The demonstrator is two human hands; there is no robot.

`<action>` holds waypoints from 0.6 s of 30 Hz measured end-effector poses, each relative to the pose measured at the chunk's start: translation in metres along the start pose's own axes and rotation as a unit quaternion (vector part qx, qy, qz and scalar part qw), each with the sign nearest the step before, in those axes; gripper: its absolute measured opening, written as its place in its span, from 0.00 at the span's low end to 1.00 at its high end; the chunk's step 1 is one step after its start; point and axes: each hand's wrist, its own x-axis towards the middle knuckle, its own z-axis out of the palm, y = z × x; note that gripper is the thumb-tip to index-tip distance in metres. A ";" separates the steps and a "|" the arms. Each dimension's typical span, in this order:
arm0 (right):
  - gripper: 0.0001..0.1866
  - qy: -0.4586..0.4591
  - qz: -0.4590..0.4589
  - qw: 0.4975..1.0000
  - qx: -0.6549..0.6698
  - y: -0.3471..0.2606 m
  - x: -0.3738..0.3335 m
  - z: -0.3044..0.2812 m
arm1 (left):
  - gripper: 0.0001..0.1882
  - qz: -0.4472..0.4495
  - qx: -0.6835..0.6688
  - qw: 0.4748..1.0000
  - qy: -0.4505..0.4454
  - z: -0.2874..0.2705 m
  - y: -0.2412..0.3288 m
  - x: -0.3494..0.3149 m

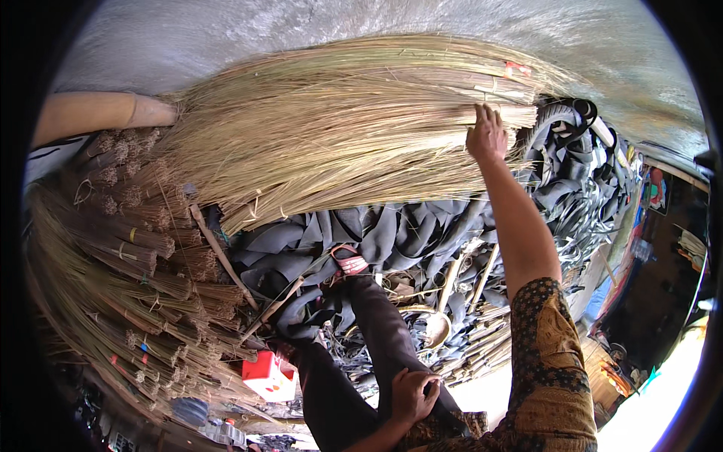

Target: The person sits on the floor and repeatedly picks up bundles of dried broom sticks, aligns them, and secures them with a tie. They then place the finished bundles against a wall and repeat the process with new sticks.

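Observation:
A broad heap of long, thin tan sticks [324, 128] lies across the far side, some of it tied in bundles. My right hand [488, 137] reaches out to its right end, fingers extended and a little apart, touching the sticks near their cut ends. A pale tie [491, 92] and a red tie [517, 69] mark bundles just beyond it. My left hand [414, 395] rests by my thigh with its fingers curled and the thumb pressed toward them. Whatever it pinches, if anything, is too small to make out.
Tied stick bundles [143, 301] crowd the left side below a thick bamboo pole [105, 118]. Black rubber strips [392, 233] spread beneath the heap, with a tyre [556, 117] at right. A red-and-white box [269, 376] stands left of my legs. A grey wall [226, 34] rises behind.

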 end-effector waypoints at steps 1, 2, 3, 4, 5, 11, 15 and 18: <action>0.37 0.002 -0.008 1.000 -0.030 0.002 0.009 0.003 | 0.08 -0.006 0.003 1.000 -0.006 0.000 0.001 0.002; 0.39 -0.006 -0.014 0.999 -0.031 0.005 0.016 0.006 | 0.08 -0.011 0.007 1.000 -0.012 -0.001 0.002 0.004; 0.41 -0.018 -0.015 0.999 -0.031 0.007 0.022 0.009 | 0.08 -0.017 0.012 1.000 -0.017 -0.001 0.004 0.006; 0.42 -0.009 -0.023 0.999 -0.035 0.007 0.027 0.012 | 0.08 -0.026 0.011 0.999 -0.024 -0.002 0.005 0.008; 0.43 -0.017 -0.016 0.999 -0.043 0.007 0.031 0.014 | 0.08 -0.034 0.010 0.999 -0.030 -0.003 0.006 0.010; 0.22 0.098 -0.201 0.970 -0.096 0.023 0.024 0.000 | 0.09 -0.031 0.019 0.999 -0.032 -0.003 0.010 0.011; 0.16 -0.019 -0.272 0.961 0.035 0.041 -0.028 -0.019 | 0.10 -0.030 -0.026 0.999 -0.024 -0.002 0.000 0.019; 0.20 -0.284 -0.211 0.934 0.040 0.039 -0.112 -0.025 | 0.21 -0.226 -0.237 0.943 -0.064 -0.009 -0.013 0.053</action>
